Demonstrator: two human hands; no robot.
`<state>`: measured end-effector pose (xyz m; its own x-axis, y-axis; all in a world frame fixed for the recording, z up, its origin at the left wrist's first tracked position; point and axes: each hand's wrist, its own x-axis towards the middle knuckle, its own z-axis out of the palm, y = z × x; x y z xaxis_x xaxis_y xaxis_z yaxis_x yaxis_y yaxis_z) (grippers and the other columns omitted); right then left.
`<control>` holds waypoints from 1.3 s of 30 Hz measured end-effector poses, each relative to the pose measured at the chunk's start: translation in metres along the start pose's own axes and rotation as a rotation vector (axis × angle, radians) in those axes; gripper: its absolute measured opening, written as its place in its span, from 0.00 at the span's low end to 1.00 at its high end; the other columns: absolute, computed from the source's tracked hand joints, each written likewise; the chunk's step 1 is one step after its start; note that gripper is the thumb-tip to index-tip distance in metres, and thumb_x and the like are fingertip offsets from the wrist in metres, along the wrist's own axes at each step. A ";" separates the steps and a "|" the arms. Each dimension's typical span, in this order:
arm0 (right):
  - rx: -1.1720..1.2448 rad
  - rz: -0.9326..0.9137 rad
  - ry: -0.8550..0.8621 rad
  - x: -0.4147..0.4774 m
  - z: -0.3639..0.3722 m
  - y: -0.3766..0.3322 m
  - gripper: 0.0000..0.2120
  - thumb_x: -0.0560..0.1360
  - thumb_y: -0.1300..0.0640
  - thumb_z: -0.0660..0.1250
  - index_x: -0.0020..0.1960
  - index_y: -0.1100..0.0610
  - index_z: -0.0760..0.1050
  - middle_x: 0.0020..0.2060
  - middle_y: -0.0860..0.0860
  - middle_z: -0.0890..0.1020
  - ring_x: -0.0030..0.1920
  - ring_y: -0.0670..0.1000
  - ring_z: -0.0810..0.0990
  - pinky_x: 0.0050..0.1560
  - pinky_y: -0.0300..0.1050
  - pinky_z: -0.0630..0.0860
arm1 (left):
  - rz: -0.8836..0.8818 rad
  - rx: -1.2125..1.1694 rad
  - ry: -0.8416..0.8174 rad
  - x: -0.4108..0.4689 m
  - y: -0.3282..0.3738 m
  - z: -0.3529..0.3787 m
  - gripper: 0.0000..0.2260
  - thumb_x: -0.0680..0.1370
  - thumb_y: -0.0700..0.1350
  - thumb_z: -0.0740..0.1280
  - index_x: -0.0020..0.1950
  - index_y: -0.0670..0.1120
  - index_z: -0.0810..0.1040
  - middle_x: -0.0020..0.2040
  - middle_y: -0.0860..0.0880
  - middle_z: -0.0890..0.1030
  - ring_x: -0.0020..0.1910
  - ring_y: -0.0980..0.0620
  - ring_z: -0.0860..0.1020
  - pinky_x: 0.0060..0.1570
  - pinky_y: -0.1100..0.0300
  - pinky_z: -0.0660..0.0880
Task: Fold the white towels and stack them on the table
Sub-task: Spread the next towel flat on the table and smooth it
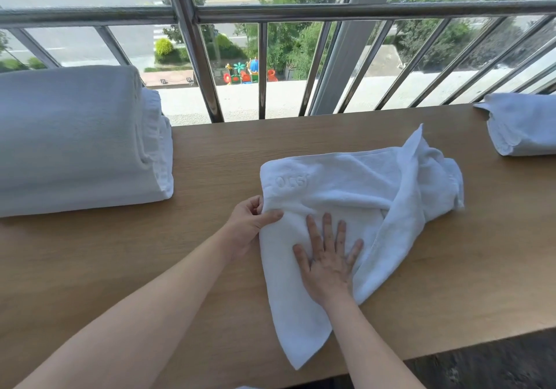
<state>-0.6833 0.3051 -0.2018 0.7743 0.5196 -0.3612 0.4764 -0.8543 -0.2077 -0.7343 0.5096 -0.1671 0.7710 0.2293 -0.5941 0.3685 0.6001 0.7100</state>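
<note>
A white towel [346, 190] lies rumpled on the wooden table [150, 268], partly folded, with its right side bunched up and one corner hanging toward the front edge. My left hand [251, 226] pinches the towel's left edge between thumb and fingers. My right hand [328, 256] presses flat on the towel's middle with fingers spread. A tall stack of folded white towels [75, 139] stands at the left of the table.
Another white towel pile [523, 123] sits at the far right of the table. A metal window railing [270, 15] runs along the table's back edge. The front edge of the table is at the lower right, dark floor below it.
</note>
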 end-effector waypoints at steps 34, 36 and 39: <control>-0.107 0.032 -0.085 0.001 -0.004 -0.007 0.33 0.77 0.28 0.35 0.74 0.37 0.22 0.74 0.47 0.22 0.72 0.56 0.19 0.69 0.69 0.24 | 0.221 0.360 0.281 0.003 0.039 -0.031 0.12 0.69 0.43 0.72 0.37 0.48 0.67 0.37 0.52 0.71 0.35 0.52 0.67 0.33 0.60 0.66; -0.109 0.054 -0.082 0.002 -0.003 -0.010 0.34 0.78 0.29 0.37 0.73 0.38 0.21 0.74 0.47 0.22 0.73 0.56 0.19 0.69 0.69 0.25 | 0.288 0.615 0.481 0.003 0.039 -0.042 0.11 0.72 0.45 0.72 0.40 0.52 0.70 0.45 0.53 0.74 0.37 0.56 0.71 0.35 0.64 0.66; -0.076 0.088 -0.066 0.005 -0.003 -0.023 0.35 0.78 0.31 0.40 0.73 0.37 0.20 0.76 0.50 0.25 0.75 0.59 0.23 0.69 0.70 0.26 | 0.298 0.876 0.504 -0.002 0.032 -0.055 0.11 0.74 0.45 0.74 0.52 0.54 0.74 0.58 0.52 0.71 0.47 0.60 0.71 0.40 0.73 0.65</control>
<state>-0.6890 0.3271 -0.1966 0.7866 0.4391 -0.4342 0.4402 -0.8918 -0.1045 -0.7531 0.5708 -0.1639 0.6611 0.6895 -0.2959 0.6009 -0.2504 0.7591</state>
